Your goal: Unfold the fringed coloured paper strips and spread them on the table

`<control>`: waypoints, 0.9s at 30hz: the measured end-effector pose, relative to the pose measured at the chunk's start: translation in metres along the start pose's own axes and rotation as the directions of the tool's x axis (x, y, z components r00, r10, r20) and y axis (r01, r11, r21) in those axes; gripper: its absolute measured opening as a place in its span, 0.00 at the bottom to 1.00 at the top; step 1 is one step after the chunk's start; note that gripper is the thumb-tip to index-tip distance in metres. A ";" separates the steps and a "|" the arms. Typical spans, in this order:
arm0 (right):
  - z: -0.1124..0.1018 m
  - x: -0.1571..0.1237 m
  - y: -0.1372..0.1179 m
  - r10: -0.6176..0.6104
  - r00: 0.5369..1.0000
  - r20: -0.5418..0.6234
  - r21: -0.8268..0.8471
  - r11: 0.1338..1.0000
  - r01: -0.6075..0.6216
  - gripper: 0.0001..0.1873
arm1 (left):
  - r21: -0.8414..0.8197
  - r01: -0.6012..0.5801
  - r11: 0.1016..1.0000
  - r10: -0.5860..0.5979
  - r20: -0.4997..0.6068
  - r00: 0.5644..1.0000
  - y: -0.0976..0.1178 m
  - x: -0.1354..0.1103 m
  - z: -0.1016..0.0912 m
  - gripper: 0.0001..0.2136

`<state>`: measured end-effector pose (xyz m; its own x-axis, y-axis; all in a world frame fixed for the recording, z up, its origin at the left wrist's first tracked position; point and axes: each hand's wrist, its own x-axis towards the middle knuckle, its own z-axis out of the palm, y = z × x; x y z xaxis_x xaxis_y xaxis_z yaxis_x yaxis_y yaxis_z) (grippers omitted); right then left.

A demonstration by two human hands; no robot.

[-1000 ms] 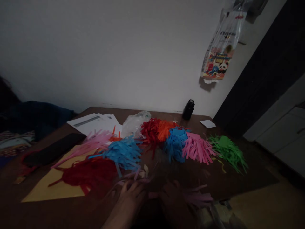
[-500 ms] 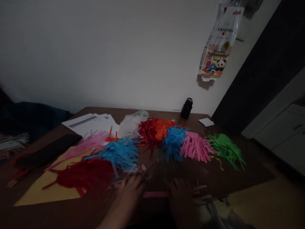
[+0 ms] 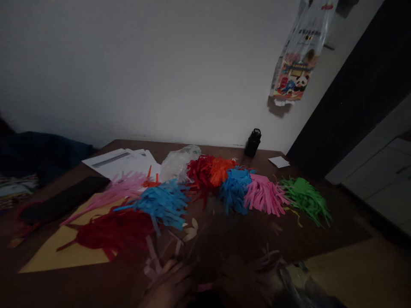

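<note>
My left hand [image 3: 171, 284] and my right hand [image 3: 239, 280] sit low at the near table edge, dark and smeared by motion. A pink paper strip [image 3: 205, 286] lies between them, and pale pink fringed paper [image 3: 160, 256] spreads around my left hand's fingers. More pinkish strips [image 3: 269, 261] lie by my right hand. Whether either hand grips the strip cannot be made out. Beyond the hands lie piles of fringed paper: dark red [image 3: 115, 229], blue [image 3: 163, 201], pink [image 3: 123, 188], red and orange [image 3: 210, 171], blue [image 3: 234, 186], pink [image 3: 263, 194], green [image 3: 305, 199].
A brown table [image 3: 337, 231] holds a yellow sheet [image 3: 61, 252], white papers [image 3: 122, 160], a black flat case [image 3: 61, 201], a clear plastic bag [image 3: 178, 160], a black bottle [image 3: 252, 142] and a small white note [image 3: 278, 161]. A printed plastic bag [image 3: 297, 64] hangs on the wall.
Both hands have drawn back toward me and lower in the frame, now more blurred. The view has shifted slightly; the paper piles have not moved.
</note>
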<state>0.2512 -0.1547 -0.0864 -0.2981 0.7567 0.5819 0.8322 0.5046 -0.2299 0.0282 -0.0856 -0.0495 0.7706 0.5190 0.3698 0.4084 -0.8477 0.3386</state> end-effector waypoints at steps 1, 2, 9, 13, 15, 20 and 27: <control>0.001 0.000 0.001 -0.007 1.000 0.009 0.018 1.000 0.006 0.12 | -0.009 0.010 1.000 -0.010 -0.013 1.000 -0.002 -0.002 0.005 0.09; -0.001 0.002 0.000 -0.001 1.000 0.015 0.037 0.999 0.000 0.11 | -0.014 0.012 1.000 -0.012 -0.018 1.000 -0.004 -0.001 0.008 0.11; -0.032 0.042 -0.005 0.133 0.988 0.074 -0.192 0.974 -0.117 0.06 | 0.062 0.012 0.998 -0.006 -0.102 0.995 -0.033 0.027 0.014 0.12; -0.025 0.039 0.002 0.075 0.996 0.042 -0.170 0.983 -0.066 0.08 | 0.055 0.144 0.988 -0.142 -0.036 0.989 -0.047 0.032 0.031 0.13; -0.020 0.033 0.006 0.064 0.998 0.008 -0.128 0.990 -0.063 0.07 | 0.055 0.178 0.983 -0.176 -0.031 0.984 -0.047 0.029 0.035 0.12; -0.011 0.026 0.005 0.202 0.979 0.018 -0.131 0.971 -0.198 0.07 | 0.057 0.224 0.973 -0.225 0.004 0.974 -0.027 0.022 0.020 0.09; -0.010 0.035 -0.004 0.358 0.931 -0.064 -0.334 0.872 -0.358 0.07 | 0.169 0.339 0.926 -0.353 0.066 0.933 -0.007 0.037 0.006 0.10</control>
<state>0.2419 -0.1340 -0.0575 0.0505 0.8589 0.5097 0.9885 0.0300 -0.1484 0.0571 -0.0611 -0.0429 0.6070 0.7766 0.1686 0.7216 -0.6275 0.2925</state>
